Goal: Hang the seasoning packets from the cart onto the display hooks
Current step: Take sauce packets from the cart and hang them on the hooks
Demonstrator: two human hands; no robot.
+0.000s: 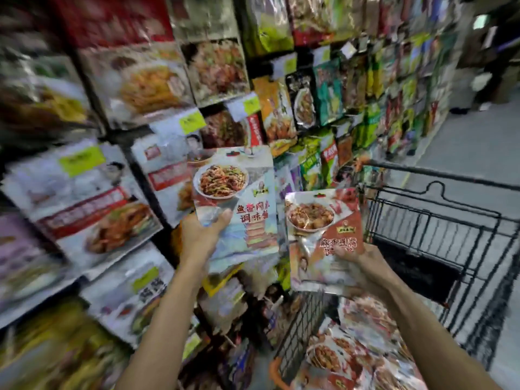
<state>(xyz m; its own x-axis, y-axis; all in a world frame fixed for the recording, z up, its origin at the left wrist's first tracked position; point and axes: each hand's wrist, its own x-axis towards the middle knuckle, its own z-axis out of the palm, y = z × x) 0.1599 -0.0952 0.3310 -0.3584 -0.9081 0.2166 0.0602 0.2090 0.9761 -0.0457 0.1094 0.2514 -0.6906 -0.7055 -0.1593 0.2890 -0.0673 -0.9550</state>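
While the display rack (84, 192) at the left was too blurred for its hooks to be picked out, the left hand (200, 237) was the hand nearer to it. That hand pinched the pale-blue packet (239, 198) by its lower left corner, thumb across the front. The packet's long axis therefore ran up from the grip, nearly upright, its top edge close to the hanging stock. Its face showed a plate of shredded stir-fry and red characters. Just to the right, the right hand (363, 264) gripped the red-brown packet (323, 220) at its lower edge, likewise upright, beside the cart (416, 220), where further packets (365, 347) lay.
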